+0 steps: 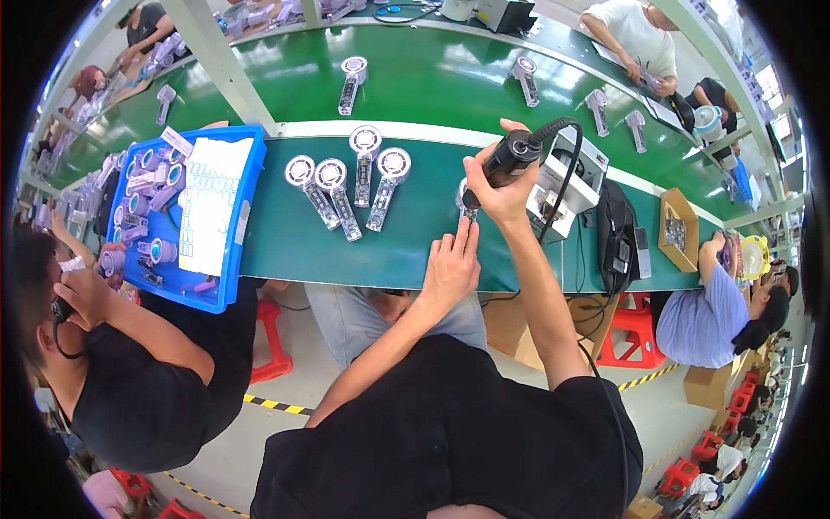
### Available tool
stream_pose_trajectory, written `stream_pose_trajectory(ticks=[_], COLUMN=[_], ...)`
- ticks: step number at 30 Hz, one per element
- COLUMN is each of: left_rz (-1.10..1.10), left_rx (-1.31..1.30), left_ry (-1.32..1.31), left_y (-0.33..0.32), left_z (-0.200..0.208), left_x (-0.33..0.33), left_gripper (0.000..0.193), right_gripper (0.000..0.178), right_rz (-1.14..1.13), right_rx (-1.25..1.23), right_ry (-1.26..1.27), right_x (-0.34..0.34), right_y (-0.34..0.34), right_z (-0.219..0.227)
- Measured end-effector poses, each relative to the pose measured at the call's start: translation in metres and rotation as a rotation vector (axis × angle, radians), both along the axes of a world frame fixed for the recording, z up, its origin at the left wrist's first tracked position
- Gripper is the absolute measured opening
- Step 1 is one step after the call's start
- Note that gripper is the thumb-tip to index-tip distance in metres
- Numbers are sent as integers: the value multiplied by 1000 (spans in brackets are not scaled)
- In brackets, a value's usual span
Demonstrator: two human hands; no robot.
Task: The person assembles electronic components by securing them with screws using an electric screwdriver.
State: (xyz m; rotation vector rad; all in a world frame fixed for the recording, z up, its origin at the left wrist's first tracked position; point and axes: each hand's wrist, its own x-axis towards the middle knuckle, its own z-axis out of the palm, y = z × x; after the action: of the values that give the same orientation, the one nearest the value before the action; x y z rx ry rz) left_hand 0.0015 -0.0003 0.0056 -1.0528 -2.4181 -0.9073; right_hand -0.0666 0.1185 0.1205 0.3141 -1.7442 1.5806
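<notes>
My right hand [504,192] is wrapped round a black electric screwdriver [512,158], its cable running off the top. The tool points down at a handheld fan [463,201] lying on the green work table, mostly hidden behind my hand and the tool. With its fingers together, my left hand [453,266] holds the near end of that fan's handle. Left of it lies a cluster of opened lilac handheld fans, among them one fan [391,177] closest to my hands; their round heads face up and circuit parts show in the handles.
A blue tray [232,251] at the left holds lilac fan parts and a paper sheet. Right of my hands stand a grey-white power box [562,195], a black pouch [616,233] and a cardboard box of small parts [679,232]. More fans lie on the green conveyor [415,73]. Co-workers sit on both sides.
</notes>
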Motion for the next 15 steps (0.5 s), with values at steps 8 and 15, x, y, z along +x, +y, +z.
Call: stream_pose_trajectory(ticks=[8, 15], left_rz=[-5, -8], left_rx=[14, 25], left_ry=[-11, -9], left_y=[-1, -1], left_z=[0, -5], left_x=[0, -2], left_gripper=[64, 63], right_gripper=[61, 53], right_rz=[37, 39], right_rx=[7, -20], right_ry=[14, 49], right_x=[-3, -4], right_y=[-1, -2], right_z=[-2, -20])
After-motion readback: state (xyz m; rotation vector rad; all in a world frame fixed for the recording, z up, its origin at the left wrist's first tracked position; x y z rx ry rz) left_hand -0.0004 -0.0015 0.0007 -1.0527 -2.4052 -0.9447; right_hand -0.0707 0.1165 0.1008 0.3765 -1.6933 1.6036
